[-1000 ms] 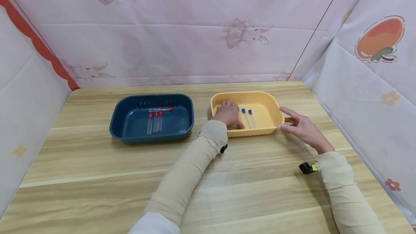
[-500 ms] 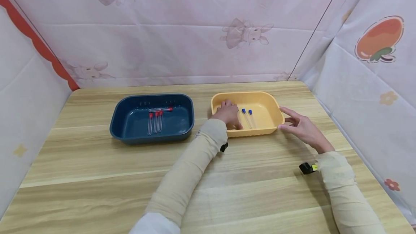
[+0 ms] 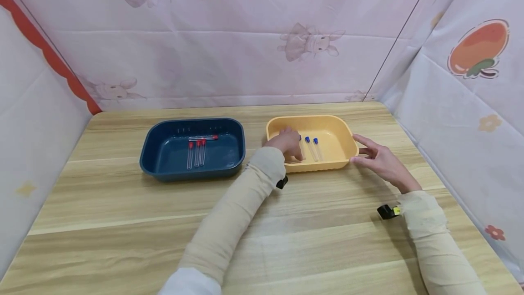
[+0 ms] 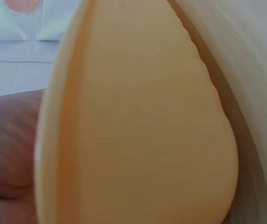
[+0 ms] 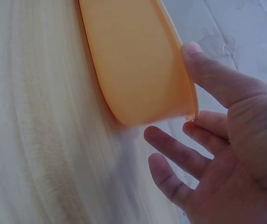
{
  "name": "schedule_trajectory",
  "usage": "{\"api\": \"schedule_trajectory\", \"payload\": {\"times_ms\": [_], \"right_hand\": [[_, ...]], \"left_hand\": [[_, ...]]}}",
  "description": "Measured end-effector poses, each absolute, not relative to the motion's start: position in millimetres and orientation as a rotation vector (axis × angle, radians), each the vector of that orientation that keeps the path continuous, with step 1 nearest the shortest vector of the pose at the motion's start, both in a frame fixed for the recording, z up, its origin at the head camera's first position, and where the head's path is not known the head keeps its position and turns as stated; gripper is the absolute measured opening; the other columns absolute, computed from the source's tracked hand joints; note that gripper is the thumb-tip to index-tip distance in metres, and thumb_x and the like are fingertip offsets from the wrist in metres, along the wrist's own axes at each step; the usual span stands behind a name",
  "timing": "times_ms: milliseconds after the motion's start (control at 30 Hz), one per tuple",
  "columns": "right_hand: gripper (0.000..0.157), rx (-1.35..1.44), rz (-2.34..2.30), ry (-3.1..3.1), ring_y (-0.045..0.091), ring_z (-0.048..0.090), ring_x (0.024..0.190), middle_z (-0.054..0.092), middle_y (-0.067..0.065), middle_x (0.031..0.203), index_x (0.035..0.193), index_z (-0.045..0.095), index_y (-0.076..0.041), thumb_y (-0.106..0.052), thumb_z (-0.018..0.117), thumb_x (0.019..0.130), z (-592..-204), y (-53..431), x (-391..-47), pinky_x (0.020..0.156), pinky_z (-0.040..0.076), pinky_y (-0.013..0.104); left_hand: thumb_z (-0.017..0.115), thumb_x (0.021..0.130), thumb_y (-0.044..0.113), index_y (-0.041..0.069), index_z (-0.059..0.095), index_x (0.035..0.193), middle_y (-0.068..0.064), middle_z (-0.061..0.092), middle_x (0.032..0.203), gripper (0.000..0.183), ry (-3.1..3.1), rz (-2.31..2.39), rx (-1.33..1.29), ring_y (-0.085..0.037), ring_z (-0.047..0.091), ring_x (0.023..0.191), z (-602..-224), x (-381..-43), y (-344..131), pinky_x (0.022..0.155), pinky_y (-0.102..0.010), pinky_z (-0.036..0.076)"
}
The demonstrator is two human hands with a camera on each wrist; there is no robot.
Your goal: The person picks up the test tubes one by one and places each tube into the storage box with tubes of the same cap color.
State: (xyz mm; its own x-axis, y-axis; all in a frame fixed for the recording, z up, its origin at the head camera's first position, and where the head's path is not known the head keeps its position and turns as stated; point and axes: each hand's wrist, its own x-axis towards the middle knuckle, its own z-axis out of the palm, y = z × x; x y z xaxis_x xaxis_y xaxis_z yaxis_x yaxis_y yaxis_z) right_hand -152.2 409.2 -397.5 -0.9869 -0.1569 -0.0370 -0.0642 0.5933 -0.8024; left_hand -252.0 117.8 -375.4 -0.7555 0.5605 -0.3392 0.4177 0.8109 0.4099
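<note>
In the head view, my left hand (image 3: 288, 142) reaches down inside the yellow tray (image 3: 335, 126), at its left end. Its fingertips are mostly hidden, so I cannot tell whether they hold anything. Beside it lie clear test tubes with blue caps (image 3: 307, 139); the nearest one is right at the fingers. The left wrist view is mostly filled by the tray's outer wall (image 4: 142, 112). My right hand (image 3: 380, 160) touches the tray's right end with spread fingers. In the right wrist view the thumb (image 5: 208, 70) rests at the rim while other fingers stand loose below.
Left of the yellow tray stands a dark blue tray (image 3: 149, 158) with several red-capped test tubes (image 3: 190, 156) in it. Both trays sit toward the back of a wooden table (image 3: 286, 240). Printed cloth walls (image 3: 229, 67) rise behind and at the sides.
My left hand has shifted slightly left inside the yellow tray, and a third blue cap shows more beside it. The right hand stays at the tray's right end.
</note>
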Motion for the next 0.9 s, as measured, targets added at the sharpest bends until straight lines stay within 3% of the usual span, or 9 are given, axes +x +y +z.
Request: {"api": "schedule_trajectory", "payload": {"times_ms": [167, 300, 400, 600, 733, 900], "right_hand": [[0.079, -0.195, -1.355, 2.715, 0.005, 0.065, 0.112, 0.063, 0.029, 0.133, 0.163, 0.031, -0.010, -0.017, 0.075, 0.098, -397.0, 408.3, -153.6, 0.087, 0.050, 0.011], [0.079, -0.206, -1.349, 2.724, 0.000, 0.064, 0.109, 0.064, 0.029, 0.133, 0.163, 0.032, -0.010, -0.019, 0.075, 0.098, -396.4, 407.9, -154.4, 0.088, 0.051, 0.011], [0.078, -0.209, -1.328, 2.738, 0.001, 0.063, 0.110, 0.064, 0.028, 0.133, 0.163, 0.032, -0.010, -0.021, 0.075, 0.098, -396.9, 408.5, -155.0, 0.088, 0.051, 0.011], [0.079, -0.170, -1.295, 2.743, 0.024, 0.063, 0.122, 0.061, 0.027, 0.138, 0.164, 0.029, -0.012, -0.028, 0.072, 0.100, -397.8, 409.0, -155.3, 0.089, 0.048, 0.010], [0.076, -0.181, -1.303, 2.773, 0.039, 0.057, 0.126, 0.048, 0.026, 0.152, 0.163, 0.029, -0.008, -0.023, 0.069, 0.101, -396.5, 407.6, -154.6, 0.088, 0.046, 0.008], [0.070, -0.250, -1.358, 2.800, 0.046, 0.052, 0.130, 0.037, 0.028, 0.159, 0.162, 0.026, 0.000, -0.016, 0.063, 0.104, -393.3, 405.6, -155.0, 0.089, 0.046, 0.007]], "left_hand": [[0.073, 0.098, 0.026, -0.001, 0.060, 0.138, -0.015, 0.057, 0.142, 0.050, 2.519, 0.472, 0.792, -0.028, 0.048, 0.133, -374.3, -252.9, 114.0, 0.114, -0.037, 0.039], [0.068, 0.101, 0.023, -0.007, 0.044, 0.149, -0.018, 0.052, 0.148, 0.061, 2.466, 0.629, 0.754, -0.028, 0.054, 0.126, -373.5, -252.1, 109.6, 0.106, -0.035, 0.046], [0.066, 0.103, 0.023, -0.007, 0.029, 0.158, -0.019, 0.043, 0.158, 0.072, 2.455, 0.734, 0.725, -0.027, 0.050, 0.136, -372.8, -251.8, 107.4, 0.112, -0.034, 0.042], [0.063, 0.105, 0.028, 0.001, 0.020, 0.164, -0.015, 0.027, 0.168, 0.078, 2.477, 0.888, 0.682, -0.028, 0.028, 0.153, -368.8, -249.4, 104.3, 0.124, -0.038, 0.026], [0.061, 0.106, 0.031, 0.003, 0.019, 0.164, -0.013, 0.024, 0.169, 0.078, 2.503, 0.953, 0.694, -0.027, 0.022, 0.156, -363.8, -243.9, 99.8, 0.126, -0.037, 0.020], [0.057, 0.106, 0.041, 0.007, 0.019, 0.165, -0.008, 0.021, 0.171, 0.078, 2.536, 1.065, 0.673, -0.023, 0.019, 0.156, -357.3, -233.3, 90.0, 0.126, -0.037, 0.019]]}}
